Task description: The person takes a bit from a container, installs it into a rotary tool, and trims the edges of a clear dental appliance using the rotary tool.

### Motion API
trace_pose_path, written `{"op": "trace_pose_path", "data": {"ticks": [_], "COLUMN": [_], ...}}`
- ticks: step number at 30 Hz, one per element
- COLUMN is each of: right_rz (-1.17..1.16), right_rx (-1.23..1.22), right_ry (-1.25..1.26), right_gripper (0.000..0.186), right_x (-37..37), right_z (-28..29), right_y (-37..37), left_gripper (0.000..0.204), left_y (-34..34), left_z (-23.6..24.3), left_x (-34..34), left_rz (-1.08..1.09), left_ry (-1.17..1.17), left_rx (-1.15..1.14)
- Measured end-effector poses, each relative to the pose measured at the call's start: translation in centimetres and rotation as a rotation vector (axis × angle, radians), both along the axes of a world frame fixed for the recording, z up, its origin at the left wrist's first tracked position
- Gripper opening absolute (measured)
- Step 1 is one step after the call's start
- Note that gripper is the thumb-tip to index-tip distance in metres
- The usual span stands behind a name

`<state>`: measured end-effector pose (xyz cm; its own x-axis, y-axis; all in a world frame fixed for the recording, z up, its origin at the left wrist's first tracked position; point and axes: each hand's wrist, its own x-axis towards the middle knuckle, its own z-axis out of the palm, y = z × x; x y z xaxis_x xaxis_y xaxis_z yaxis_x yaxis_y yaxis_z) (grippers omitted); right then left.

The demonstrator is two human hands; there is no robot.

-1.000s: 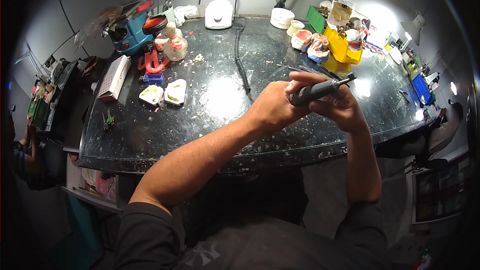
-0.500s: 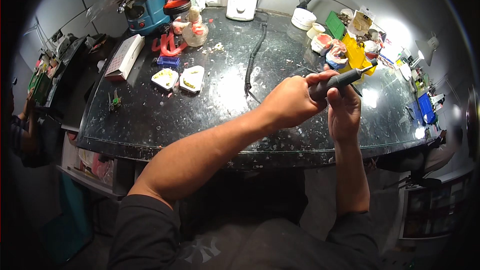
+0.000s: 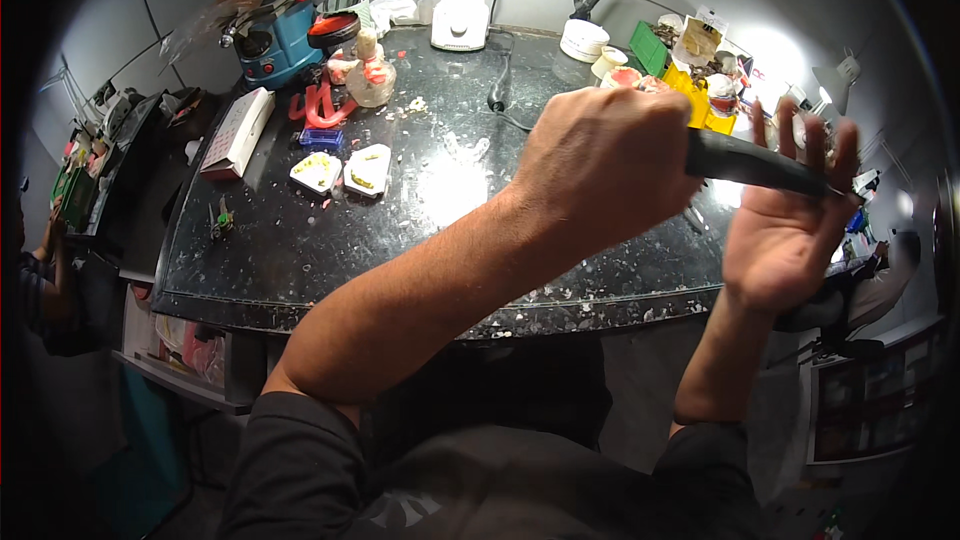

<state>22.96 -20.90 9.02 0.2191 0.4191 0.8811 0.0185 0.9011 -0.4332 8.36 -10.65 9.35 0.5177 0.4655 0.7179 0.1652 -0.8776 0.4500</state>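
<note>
My left hand [image 3: 615, 160] reaches across to the right, its fist wrapped round a dark grey rotary handpiece [image 3: 750, 162]. The handpiece points to the right, its narrow end tilted slightly down. Just past that end, my right hand [image 3: 785, 250] is raised with its fingers spread and palm showing; no object is seen gripped in it. Whether the narrow end touches the right fingers, I cannot tell. A dark coiled cord [image 3: 500, 90] runs over the bench from a white control box [image 3: 460, 22]; part of it is hidden behind my left hand.
On the black bench [image 3: 400, 260] sit two plaster dental models [image 3: 367, 170], a blue block [image 3: 322, 139], a white carton [image 3: 238, 133] and a glass burner [image 3: 371, 85]. A blue machine [image 3: 280, 50] stands back left. Further models and a yellow holder [image 3: 690, 83] crowd the right.
My left hand has risen toward me and to the right with the handpiece. My right hand has come off the handpiece, moved right and opened. The view has shifted slightly.
</note>
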Motion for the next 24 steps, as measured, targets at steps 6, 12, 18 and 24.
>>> {"op": "trace_pose_path", "data": {"ticks": [6,12,18,24], "right_rz": [-0.360,-0.704,-0.451,-1.135], "right_rx": [0.009,-1.315,-1.500,-0.965], "right_ry": [0.026,-1.115,-1.509,-1.021], "right_gripper": [0.033,0.038,0.063,0.027], "right_x": [8.2,3.3,5.8,17.1], "right_z": [5.7,-5.7,-4.0,-2.3], "right_y": [-5.5,7.3,14.6,30.1], "left_gripper": [0.027,0.034,0.036,0.036], "left_y": [-2.7,0.9,4.2,4.4], "left_z": [-1.8,-9.1,-10.8,-11.1], "left_x": [0.3,-2.1,-5.1,-4.6], "left_rz": [-0.797,-0.891,-0.753,-0.756], "left_ry": [0.089,-0.156,-0.312,-0.315], "left_rx": [-0.769,-1.498,-1.458,-1.482]}}
